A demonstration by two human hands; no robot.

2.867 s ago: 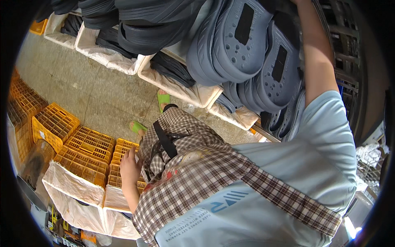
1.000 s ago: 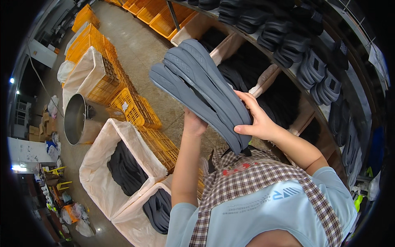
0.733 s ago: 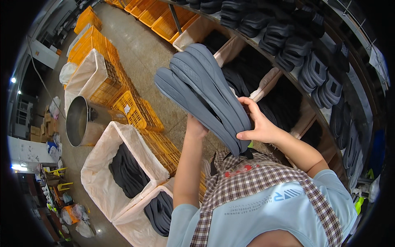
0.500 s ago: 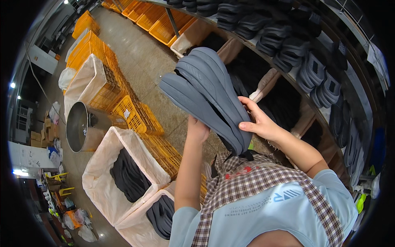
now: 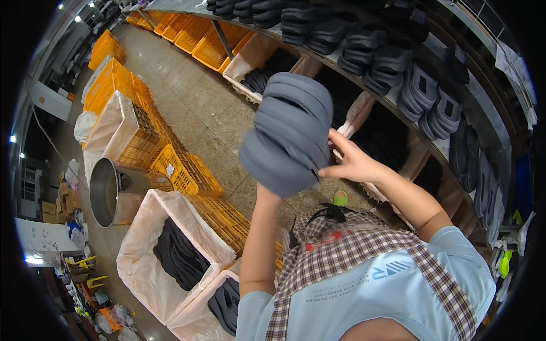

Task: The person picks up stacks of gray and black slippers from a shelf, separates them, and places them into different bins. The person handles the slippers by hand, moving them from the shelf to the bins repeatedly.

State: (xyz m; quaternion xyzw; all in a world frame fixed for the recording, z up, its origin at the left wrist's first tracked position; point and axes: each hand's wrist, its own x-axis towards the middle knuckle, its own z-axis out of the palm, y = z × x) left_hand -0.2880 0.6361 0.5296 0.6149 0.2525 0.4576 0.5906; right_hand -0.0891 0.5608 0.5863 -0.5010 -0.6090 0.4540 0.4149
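A stack of several grey shoe soles (image 5: 290,133) is held up in front of me, its rounded ends turned toward the camera. My left hand (image 5: 268,193) supports it from below on the left; its fingers are hidden beneath the soles. At the stack's right edge, my right hand (image 5: 354,162) grips with the thumb in front and the fingers behind. Below, to the left, dark soles (image 5: 179,253) lie in a cloth-lined crate (image 5: 136,250), and grey soles (image 5: 226,304) fill part of the bin beside it.
On the right, a long shelf (image 5: 375,94) carries rows of stacked dark soles (image 5: 364,48), with lined bins under it. Yellow crates (image 5: 182,170) line the left side of the aisle near a metal drum (image 5: 105,193). More yellow crates (image 5: 219,48) stand at the back.
The soles have tipped from lying lengthwise to showing their rounded ends, and sit lower over the aisle. Both hands still hold them. The view has shifted slightly.
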